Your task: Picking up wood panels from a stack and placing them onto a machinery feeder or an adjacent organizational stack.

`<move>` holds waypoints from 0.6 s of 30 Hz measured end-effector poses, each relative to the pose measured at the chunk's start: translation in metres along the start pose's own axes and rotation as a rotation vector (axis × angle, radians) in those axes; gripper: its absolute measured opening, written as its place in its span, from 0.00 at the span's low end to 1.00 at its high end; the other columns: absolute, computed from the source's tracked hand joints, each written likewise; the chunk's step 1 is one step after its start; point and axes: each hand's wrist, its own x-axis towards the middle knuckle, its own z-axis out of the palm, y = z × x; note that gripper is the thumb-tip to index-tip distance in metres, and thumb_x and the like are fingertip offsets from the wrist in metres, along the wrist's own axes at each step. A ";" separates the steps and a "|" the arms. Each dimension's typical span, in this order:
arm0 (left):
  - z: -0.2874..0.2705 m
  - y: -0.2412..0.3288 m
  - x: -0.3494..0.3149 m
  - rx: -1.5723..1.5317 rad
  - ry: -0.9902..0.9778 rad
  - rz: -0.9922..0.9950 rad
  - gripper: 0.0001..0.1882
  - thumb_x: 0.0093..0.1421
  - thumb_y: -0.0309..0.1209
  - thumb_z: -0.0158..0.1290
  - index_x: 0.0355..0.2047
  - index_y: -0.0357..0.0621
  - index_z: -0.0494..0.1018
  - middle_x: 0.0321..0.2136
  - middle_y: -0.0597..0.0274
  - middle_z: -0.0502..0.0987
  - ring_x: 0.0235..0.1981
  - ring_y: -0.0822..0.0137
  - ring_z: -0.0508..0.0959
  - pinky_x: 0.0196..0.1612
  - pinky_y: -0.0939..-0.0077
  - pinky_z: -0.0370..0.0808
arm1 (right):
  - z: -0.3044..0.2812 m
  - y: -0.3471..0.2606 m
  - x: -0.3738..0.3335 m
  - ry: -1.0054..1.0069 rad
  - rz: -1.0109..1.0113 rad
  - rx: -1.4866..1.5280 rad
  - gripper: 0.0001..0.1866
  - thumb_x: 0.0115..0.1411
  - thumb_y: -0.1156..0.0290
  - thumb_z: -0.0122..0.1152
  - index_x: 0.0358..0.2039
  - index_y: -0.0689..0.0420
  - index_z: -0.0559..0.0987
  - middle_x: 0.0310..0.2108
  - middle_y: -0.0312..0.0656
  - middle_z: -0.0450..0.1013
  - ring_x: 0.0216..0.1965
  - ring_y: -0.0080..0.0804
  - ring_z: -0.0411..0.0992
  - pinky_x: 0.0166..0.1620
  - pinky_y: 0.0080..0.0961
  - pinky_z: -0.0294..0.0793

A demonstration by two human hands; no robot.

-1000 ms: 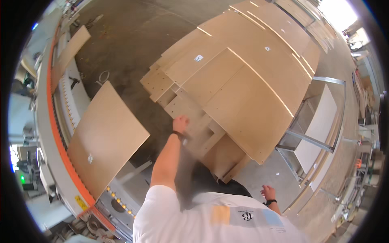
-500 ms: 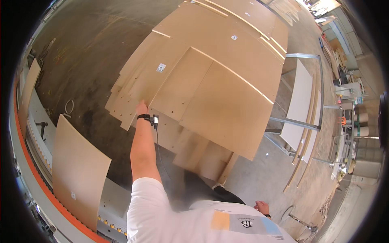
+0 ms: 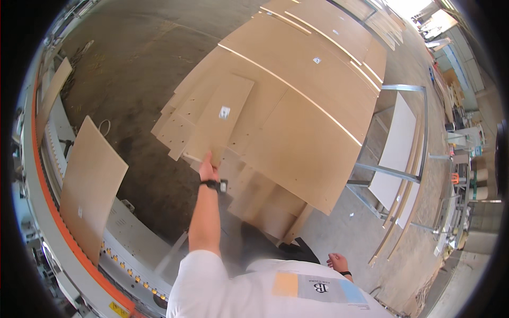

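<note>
Your left hand (image 3: 208, 168) is stretched out ahead, fingers closed on the near edge of a narrow wooden panel (image 3: 218, 119) with a small white label. That panel lies on top of the stack of larger panels (image 3: 297, 106) spread over the concrete floor (image 3: 143, 58). Your right hand (image 3: 337, 262) hangs low by your side, loosely open, holding nothing. A black wristband sits on each wrist. To your left, another panel (image 3: 90, 183) rests on the conveyor machine (image 3: 63, 233) with the orange edge. A metal rack (image 3: 403, 138) holding a white board stands right of the stack.
</note>
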 end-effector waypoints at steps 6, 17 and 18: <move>-0.100 -0.060 -0.166 -0.271 0.081 0.183 0.21 0.64 0.31 0.55 0.57 0.51 0.67 0.48 0.63 0.77 0.45 0.62 0.79 0.42 0.64 0.78 | -0.027 -0.005 0.062 -0.115 -0.158 -0.091 0.18 0.63 0.59 0.58 0.41 0.63 0.80 0.25 0.43 0.79 0.23 0.28 0.75 0.27 0.25 0.75; -0.192 -0.134 -0.522 -0.087 0.224 0.566 0.08 0.62 0.27 0.54 0.41 0.39 0.76 0.37 0.64 0.80 0.37 0.70 0.79 0.38 0.74 0.75 | -0.019 -0.189 0.109 -0.329 -1.047 -0.456 0.21 0.61 0.55 0.61 0.44 0.59 0.77 0.39 0.52 0.78 0.42 0.40 0.76 0.43 0.37 0.73; -0.193 -0.143 -0.549 -0.083 0.143 0.607 0.09 0.62 0.27 0.54 0.41 0.39 0.76 0.37 0.64 0.80 0.37 0.70 0.79 0.38 0.73 0.75 | -0.012 -0.199 0.099 -0.320 -1.206 -0.343 0.23 0.61 0.55 0.62 0.47 0.60 0.76 0.43 0.52 0.77 0.47 0.41 0.75 0.47 0.36 0.72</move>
